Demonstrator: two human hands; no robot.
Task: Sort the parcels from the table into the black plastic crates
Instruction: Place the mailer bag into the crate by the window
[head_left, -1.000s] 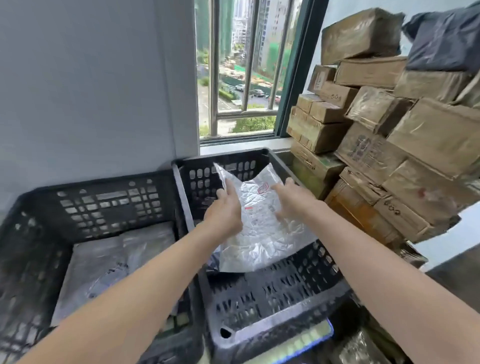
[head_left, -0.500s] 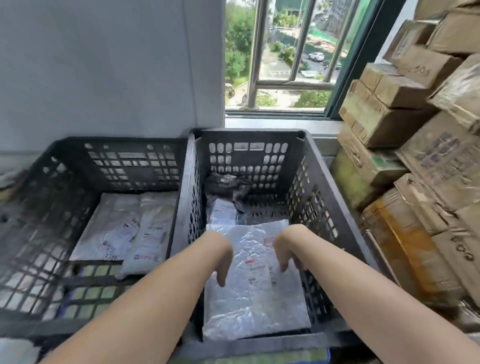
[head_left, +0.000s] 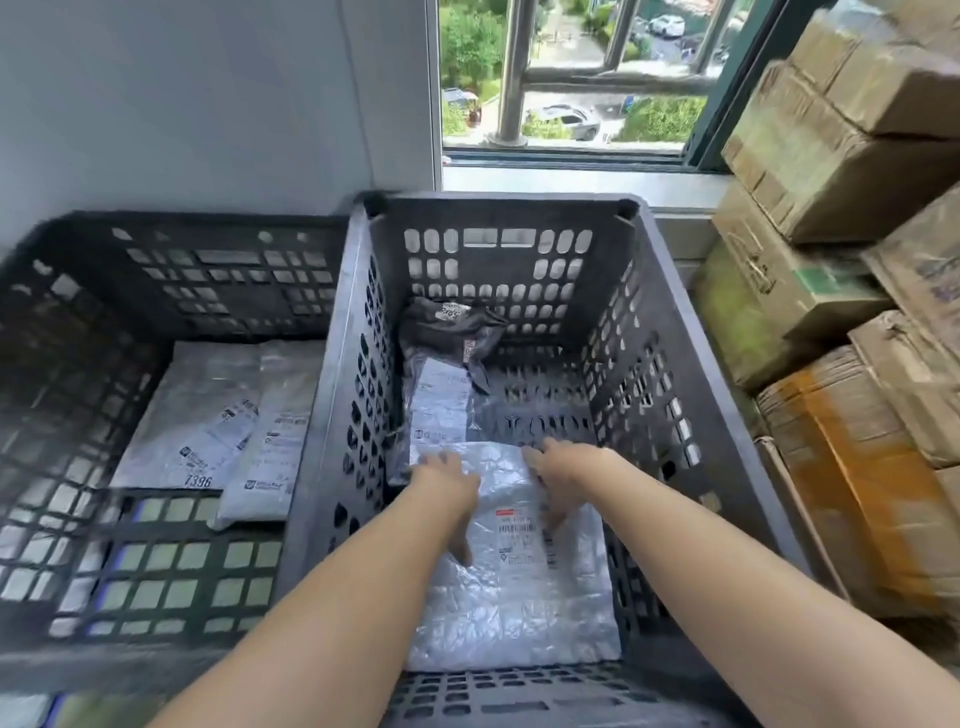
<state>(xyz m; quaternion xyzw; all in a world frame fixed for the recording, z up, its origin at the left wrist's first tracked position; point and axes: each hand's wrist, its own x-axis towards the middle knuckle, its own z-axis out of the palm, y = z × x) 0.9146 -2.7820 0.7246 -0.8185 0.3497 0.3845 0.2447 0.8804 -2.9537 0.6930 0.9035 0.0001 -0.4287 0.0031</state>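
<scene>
Two black plastic crates stand side by side: the left crate (head_left: 182, 221) and the right crate (head_left: 498, 201). A crinkled silver parcel (head_left: 519, 597) with a white label lies flat on the right crate's floor, near its front. Both my hands reach down into this crate. My left hand (head_left: 448, 488) and my right hand (head_left: 562, 475) rest on the parcel's far end with fingers spread, not clasping it. Behind it lie a grey labelled parcel (head_left: 441, 410) and a black bag parcel (head_left: 449, 322).
The left crate holds two grey-white parcels (head_left: 200, 410) lying flat on its floor. Taped cardboard boxes (head_left: 831, 156) are stacked close against the right crate's right side. A barred window (head_left: 571, 78) and sill sit behind the crates, with a grey wall at the left.
The silver parcel went from held up over the right crate to lying flat on its floor. My hands slid from gripping its far edge to resting spread on top.
</scene>
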